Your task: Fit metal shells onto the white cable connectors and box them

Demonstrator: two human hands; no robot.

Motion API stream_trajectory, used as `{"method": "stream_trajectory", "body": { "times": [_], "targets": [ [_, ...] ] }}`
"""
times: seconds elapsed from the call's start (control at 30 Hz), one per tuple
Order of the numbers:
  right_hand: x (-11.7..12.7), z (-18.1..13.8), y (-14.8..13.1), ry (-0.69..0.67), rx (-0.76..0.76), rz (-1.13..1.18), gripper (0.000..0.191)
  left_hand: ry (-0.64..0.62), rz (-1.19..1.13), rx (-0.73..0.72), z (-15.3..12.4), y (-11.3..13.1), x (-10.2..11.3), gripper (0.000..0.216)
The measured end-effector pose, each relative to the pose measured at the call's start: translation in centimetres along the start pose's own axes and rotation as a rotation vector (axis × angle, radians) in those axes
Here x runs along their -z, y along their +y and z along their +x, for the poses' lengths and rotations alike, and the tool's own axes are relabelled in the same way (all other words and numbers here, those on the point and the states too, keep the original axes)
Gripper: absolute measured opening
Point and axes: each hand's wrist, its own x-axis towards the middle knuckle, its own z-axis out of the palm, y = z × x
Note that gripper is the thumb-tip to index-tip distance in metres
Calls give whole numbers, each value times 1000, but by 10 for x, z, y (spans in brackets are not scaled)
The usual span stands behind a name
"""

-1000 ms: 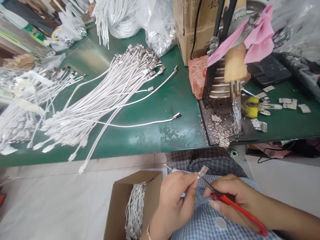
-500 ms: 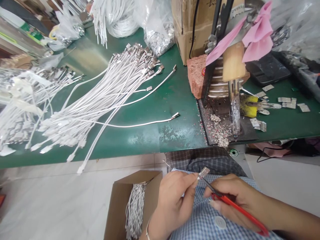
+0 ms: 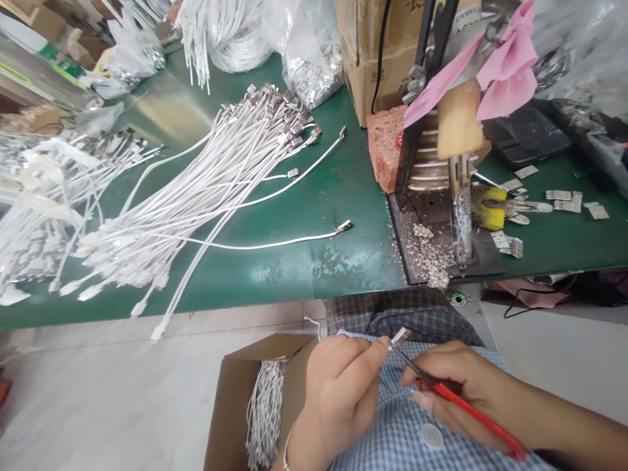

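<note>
Head view: my lap, just below the green bench (image 3: 294,275).
Left hand (image 3: 338,386): thumb and forefinger pinched tight on a metal connector (image 3: 400,336), held over my lap.
Right hand (image 3: 461,386): curled around red snips (image 3: 466,409), tips at the connector.
Progress: I judge it midway, with the cardboard box (image 3: 230,405) part-filled and the cable heap (image 3: 210,190) waiting on the bench.

You are looking down at a green tabletop (image 3: 275,261) that is catching pale glare; a light tiled floor (image 3: 98,392) is showing below its near edge.
</note>
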Motion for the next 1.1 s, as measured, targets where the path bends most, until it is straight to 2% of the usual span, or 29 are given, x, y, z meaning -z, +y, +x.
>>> {"method": "stream_trajectory", "body": {
  "times": [0.2, 0.37, 0.5, 0.77, 0.83, 0.97, 1.1],
  "targets": [
    [0, 0, 1, -10, 26, -3, 12, -1, 53, -55, 2, 0, 4, 40],
    [-3, -3, 2, 23, 33, -29, 13, -39, -89, 8, 3, 0, 3, 35],
    [-5, -3, 2, 37, 27, -23, 14, -2, -123, 34, 3, 3, 0, 31],
    [-2, 0, -3, -58, -49, 226, 19, 18, -170, 88, 8, 8, -2, 23],
    [-1, 0, -4, -57, -48, 188, 18, 21, -150, 84, 8, 7, -2, 24],
    [8, -1, -7, 17, -3, -49, 14, 27, -114, 79, 4, 6, -1, 25],
    [13, -4, -5, 13, 40, -60, 12, 49, -85, 69, 4, 4, -1, 28]
  ]
}}
